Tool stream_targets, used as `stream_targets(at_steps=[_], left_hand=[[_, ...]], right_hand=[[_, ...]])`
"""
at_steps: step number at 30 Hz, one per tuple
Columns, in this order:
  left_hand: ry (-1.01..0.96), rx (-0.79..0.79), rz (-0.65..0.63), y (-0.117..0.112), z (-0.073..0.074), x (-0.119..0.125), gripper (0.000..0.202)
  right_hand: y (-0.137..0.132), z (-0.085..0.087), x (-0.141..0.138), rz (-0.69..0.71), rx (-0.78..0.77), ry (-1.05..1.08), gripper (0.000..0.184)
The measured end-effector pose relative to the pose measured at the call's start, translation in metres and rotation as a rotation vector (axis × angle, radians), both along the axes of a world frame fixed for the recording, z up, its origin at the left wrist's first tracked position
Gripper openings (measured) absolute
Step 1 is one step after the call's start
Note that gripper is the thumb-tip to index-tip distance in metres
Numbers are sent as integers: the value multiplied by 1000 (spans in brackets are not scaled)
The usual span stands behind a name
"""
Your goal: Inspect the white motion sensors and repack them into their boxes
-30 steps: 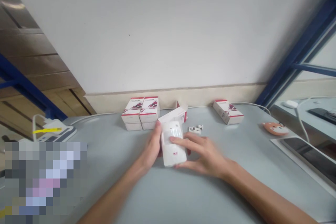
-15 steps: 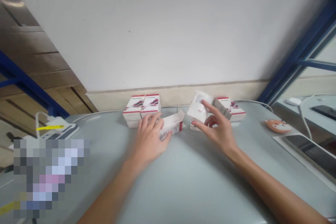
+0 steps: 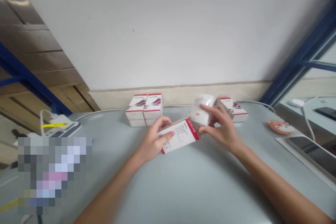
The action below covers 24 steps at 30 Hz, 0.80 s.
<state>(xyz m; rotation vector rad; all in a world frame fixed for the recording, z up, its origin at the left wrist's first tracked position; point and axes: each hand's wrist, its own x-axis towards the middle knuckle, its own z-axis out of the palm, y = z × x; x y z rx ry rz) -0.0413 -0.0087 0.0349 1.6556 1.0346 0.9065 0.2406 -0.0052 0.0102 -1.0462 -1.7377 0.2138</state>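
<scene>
My left hand (image 3: pixel 156 136) is closed around a white detector box (image 3: pixel 181 135) with a red band, its thumb on the printed face. The box is tilted, its red-banded end toward my right hand. My right hand (image 3: pixel 222 124) grips a white rounded detector (image 3: pixel 201 112) with a small red mark, thumb below and fingers on top. The detector is right by the box's red end; whether they touch I cannot make out. Behind my left hand stand stacked white and red boxes (image 3: pixel 144 108). More such boxes (image 3: pixel 237 112) lie just beyond my right hand.
A white power strip (image 3: pixel 63 127) with a yellow-tagged cable sits at the left. On the right are an orange animal-face object (image 3: pixel 280 127) and a dark flat device (image 3: pixel 309 155) on a white sheet. A wall (image 3: pixel 168 35) rises behind the table (image 3: pixel 168 189).
My left hand has lifted and turned the box, so its printed face now shows. My right hand has brought the detector close to the box's end. The view has shifted slightly.
</scene>
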Motion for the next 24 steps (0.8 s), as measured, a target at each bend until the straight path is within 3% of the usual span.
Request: stream_targets(at_steps=[5, 11, 18, 20, 24], left_hand=[[-64, -112, 27, 9, -4, -6, 24], [-202, -309, -24, 17, -26, -10, 32], [-332, -357, 27, 20, -27, -8, 39], [-340, -364, 37, 19, -25, -7, 40], [-351, -352, 28, 18, -26, -6, 40]], right_hand=[[-5, 2, -4, 90, 95, -70, 57], [-16, 9, -14, 178, 99, -165, 32], [-28, 28, -13, 310, -133, -219, 37], [-28, 24, -14, 291, -187, -136, 37], [-25, 12, -18, 253, -306, 182, 62]])
